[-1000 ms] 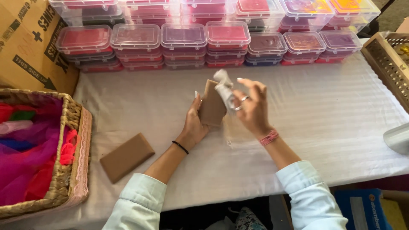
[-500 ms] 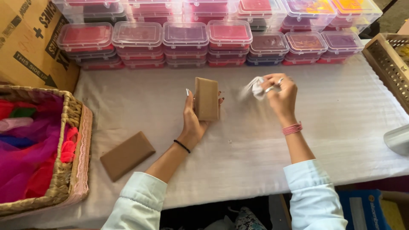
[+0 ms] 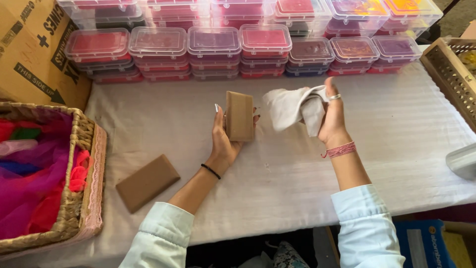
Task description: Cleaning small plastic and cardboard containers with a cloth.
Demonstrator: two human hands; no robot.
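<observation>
My left hand (image 3: 224,140) holds a brown rectangular block (image 3: 239,116) upright above the middle of the table. To its right, my right hand (image 3: 333,118) grips a white cloth pouch (image 3: 292,108), which hangs loose between the two hands. A second brown block (image 3: 147,182) lies flat on the white table cover (image 3: 277,168) near my left forearm.
Stacks of clear-lidded plastic boxes (image 3: 213,49) with red, purple and orange contents line the far edge. A wicker basket (image 3: 79,164) of coloured fabric sits at the left, a cardboard box (image 3: 34,54) behind it. A wooden crate (image 3: 448,74) stands at the right.
My right hand has pulled the white pouch away from the block and out to the right. The left hand keeps the block upright, now bare.
</observation>
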